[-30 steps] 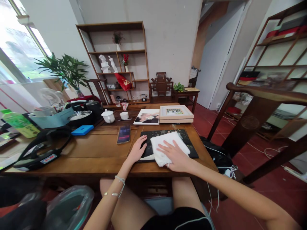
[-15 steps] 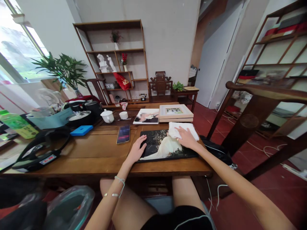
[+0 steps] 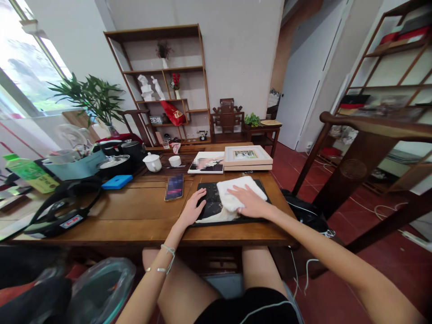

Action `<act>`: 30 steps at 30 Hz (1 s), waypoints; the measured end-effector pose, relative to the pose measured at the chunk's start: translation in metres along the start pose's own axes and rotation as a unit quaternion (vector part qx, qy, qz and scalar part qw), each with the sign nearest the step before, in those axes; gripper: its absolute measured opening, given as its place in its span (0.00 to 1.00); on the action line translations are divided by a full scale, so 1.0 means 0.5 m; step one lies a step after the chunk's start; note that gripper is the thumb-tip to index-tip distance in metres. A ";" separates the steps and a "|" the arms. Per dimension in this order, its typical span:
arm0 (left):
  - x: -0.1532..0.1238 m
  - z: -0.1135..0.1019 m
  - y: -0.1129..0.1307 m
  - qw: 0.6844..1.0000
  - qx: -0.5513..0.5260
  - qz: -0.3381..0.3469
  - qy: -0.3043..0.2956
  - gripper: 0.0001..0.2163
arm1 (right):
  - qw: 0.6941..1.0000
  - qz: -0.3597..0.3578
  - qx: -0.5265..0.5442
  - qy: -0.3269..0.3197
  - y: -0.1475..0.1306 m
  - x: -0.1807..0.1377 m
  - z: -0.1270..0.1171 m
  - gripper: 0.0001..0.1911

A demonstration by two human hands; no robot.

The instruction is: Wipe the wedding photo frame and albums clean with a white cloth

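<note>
A dark printed picture (image 3: 211, 204) lies flat near the front edge of the wooden table (image 3: 141, 216). My right hand (image 3: 248, 202) lies flat, fingers stretched out, on a folded white cloth (image 3: 238, 189) that rests on the picture's middle and right part. My left hand (image 3: 193, 210) presses the picture's left edge, fingers spread and slightly bent, holding nothing. A phone (image 3: 174, 186) lies just left of the picture.
Behind the picture are a second print (image 3: 206, 163) and stacked light wood frames (image 3: 247, 157). Tea cups, pots, a blue box (image 3: 116, 182), a green bottle (image 3: 29, 173) and a black device (image 3: 60, 209) crowd the table's left. A wooden chair (image 3: 357, 166) stands at right.
My right hand has slid the white cloth from the picture's far right corner back toward its middle; a second ago the cloth was nearer the front. The left hand stays put.
</note>
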State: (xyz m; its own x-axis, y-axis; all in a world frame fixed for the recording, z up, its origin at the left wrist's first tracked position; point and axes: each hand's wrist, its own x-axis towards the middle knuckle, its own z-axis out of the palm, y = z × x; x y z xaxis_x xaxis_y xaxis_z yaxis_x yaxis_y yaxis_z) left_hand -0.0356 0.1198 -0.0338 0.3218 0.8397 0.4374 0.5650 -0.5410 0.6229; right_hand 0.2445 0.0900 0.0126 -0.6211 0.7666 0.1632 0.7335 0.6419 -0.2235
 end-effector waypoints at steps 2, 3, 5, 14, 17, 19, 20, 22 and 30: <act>0.000 -0.002 0.002 1.000 -0.004 0.004 0.004 0.17 | 0.999 0.047 -0.010 0.012 0.067 0.041 -0.006 0.37; 0.000 -0.003 0.004 1.000 -0.005 0.005 0.006 0.17 | 0.998 0.066 -0.014 0.021 0.095 0.053 -0.008 0.36; 0.000 -0.004 0.007 1.000 -0.002 0.005 0.008 0.16 | 0.995 0.096 -0.019 0.031 0.130 0.054 -0.010 0.35; -0.001 0.001 0.006 1.000 0.011 -0.004 0.009 0.17 | 0.998 0.050 -0.025 0.038 -0.006 -0.133 -0.004 0.35; -0.002 0.004 0.001 1.000 0.007 0.002 0.007 0.17 | 1.000 0.008 -0.006 0.025 -0.056 -0.156 -0.014 0.39; -0.003 0.005 -0.002 1.000 0.001 0.007 0.008 0.17 | 1.000 -0.005 0.003 0.025 -0.054 -0.142 -0.022 0.39; -0.003 0.005 -0.004 1.000 -0.001 0.008 0.009 0.17 | 1.000 -0.005 0.005 0.029 -0.043 -0.128 -0.025 0.38; -0.003 0.005 -0.007 1.000 -0.004 0.009 0.011 0.16 | 0.999 0.010 0.003 0.039 -0.008 -0.089 -0.031 0.36; 0.001 0.002 -0.010 1.000 0.000 0.012 0.006 0.16 | 0.993 0.110 -0.008 0.039 0.097 0.040 -0.039 0.31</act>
State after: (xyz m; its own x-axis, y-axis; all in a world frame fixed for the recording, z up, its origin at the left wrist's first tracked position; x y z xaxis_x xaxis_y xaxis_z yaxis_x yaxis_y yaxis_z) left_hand -0.0374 0.1227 -0.0374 0.3254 0.8262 0.4599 0.5578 -0.5604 0.6122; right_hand 0.2728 0.1369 0.0236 -0.4233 0.8867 0.1862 0.8535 0.4592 -0.2463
